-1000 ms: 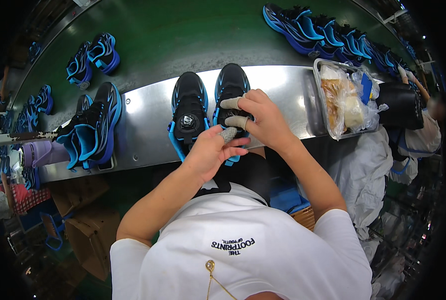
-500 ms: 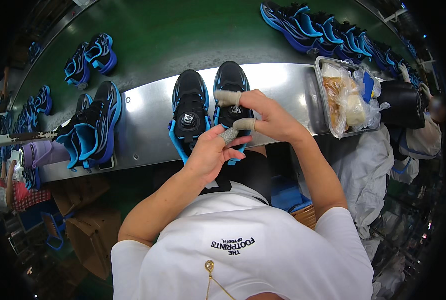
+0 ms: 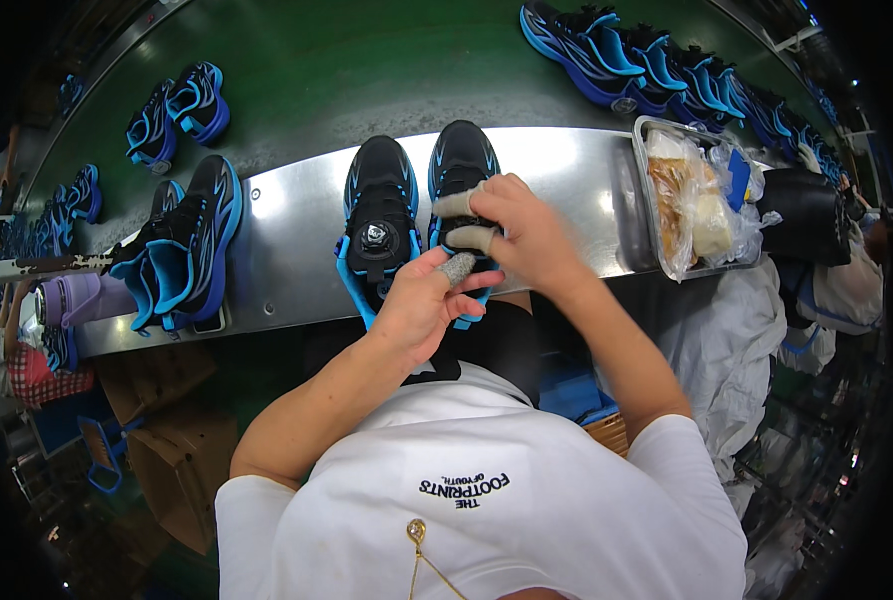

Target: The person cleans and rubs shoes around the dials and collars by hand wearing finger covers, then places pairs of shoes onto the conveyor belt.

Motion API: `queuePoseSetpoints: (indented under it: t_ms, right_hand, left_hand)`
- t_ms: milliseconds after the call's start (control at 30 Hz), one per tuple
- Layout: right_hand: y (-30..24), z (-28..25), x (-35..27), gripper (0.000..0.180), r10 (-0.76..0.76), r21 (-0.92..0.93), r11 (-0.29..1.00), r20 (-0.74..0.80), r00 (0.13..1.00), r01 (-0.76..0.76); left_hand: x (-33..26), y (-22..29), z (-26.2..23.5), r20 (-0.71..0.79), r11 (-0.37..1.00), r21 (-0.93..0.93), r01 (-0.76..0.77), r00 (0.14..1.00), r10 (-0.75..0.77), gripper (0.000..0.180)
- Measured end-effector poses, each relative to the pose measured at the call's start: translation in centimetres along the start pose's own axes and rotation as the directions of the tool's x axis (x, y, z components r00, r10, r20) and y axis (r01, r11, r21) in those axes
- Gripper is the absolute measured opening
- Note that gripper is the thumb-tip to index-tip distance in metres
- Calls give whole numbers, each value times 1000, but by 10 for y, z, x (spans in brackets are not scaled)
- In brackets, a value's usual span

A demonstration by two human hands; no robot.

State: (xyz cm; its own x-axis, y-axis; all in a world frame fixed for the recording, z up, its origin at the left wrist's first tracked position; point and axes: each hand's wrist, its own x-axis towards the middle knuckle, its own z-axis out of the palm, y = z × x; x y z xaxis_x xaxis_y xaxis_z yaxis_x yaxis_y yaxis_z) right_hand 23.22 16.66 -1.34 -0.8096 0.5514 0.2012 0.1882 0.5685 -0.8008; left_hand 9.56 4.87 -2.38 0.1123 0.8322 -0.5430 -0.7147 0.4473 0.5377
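Two black sneakers with blue trim stand side by side before me, toes away from me. The left sneaker point(image 3: 381, 178) shows a round lacing dial point(image 3: 376, 236) on its tongue, and neither hand holds it. At the heel opening of the right sneaker point(image 3: 463, 152), my left hand point(image 3: 421, 305) is closed on the collar, a grey cover on its thumb. My right hand point(image 3: 528, 235) bends over the same sneaker's tongue from the right. Beige covers sit on its thumb and forefinger, which close round the dial's spot and mostly hide it.
More sneakers stand at the left point(image 3: 206, 240), farther back point(image 3: 201, 105) and in a row at the far right point(image 3: 586, 60). A clear tray point(image 3: 638, 190) of plastic-bagged items sits on the metal ledge point(image 3: 296, 210). A lilac bottle point(image 3: 96, 300) lies far left; cardboard boxes point(image 3: 171, 470) stand below.
My right hand has shifted slightly and turned, its covered fingers drawing closer together over the right sneaker's dial, which showed between them before. My left hand has stayed nearly still.
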Motion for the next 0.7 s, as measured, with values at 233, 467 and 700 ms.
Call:
queuePoseSetpoints:
  t_ms: [233, 467, 700]
  right_hand:
    - [5, 2, 1, 42, -49, 34, 998, -156, 987, 55]
    - [-3, 28, -12, 31, 67, -191, 973, -296, 953, -128]
    - [-8, 18, -9, 29, 134, 242, 967, -204, 970, -82]
  left_hand:
    - [-1, 0, 1, 4, 1000, -4, 8, 1000, -8, 24]
    - [-1, -5, -2, -14, 1000, -4, 5, 1000, -5, 25]
    - [-3, -4, 2, -4, 1000, -13, 18, 1000, -18, 26]
